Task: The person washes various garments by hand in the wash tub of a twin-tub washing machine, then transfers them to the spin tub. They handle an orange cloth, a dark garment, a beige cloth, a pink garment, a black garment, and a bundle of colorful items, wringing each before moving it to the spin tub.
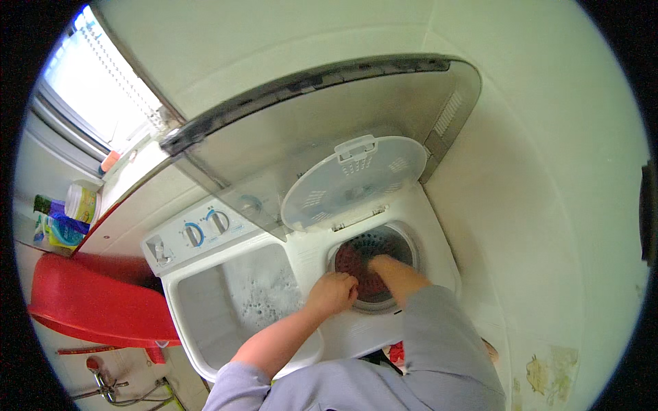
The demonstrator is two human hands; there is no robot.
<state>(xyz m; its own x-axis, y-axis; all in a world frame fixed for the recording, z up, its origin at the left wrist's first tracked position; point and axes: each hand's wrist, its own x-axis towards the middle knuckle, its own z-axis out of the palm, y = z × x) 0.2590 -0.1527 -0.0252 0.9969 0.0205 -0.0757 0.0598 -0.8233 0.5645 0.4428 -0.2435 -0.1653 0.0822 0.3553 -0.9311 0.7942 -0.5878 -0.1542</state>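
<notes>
A twin-tub washing machine stands before me with its lids up. My left hand (334, 294) rests at the left rim of the round spin tub (411, 246), its fingers curled over the edge; whether they grip anything is unclear. Deep in that tub is my right hand (380, 264), blurred and partly hidden, by some dark red cloth (352, 259). Its fingers cannot be made out. A round translucent inner lid (354, 185) is tilted up behind the opening. To the left, the rectangular wash tub (205, 303) holds sudsy water (267, 293).
The raised smoky outer lid (308, 118) leans by the wall. Two dials (194, 235) sit on the control panel. A large red plastic basin (103, 303) is at the left, below a ledge with a white tub (81, 203). A wall tap (105, 388) is at lower left.
</notes>
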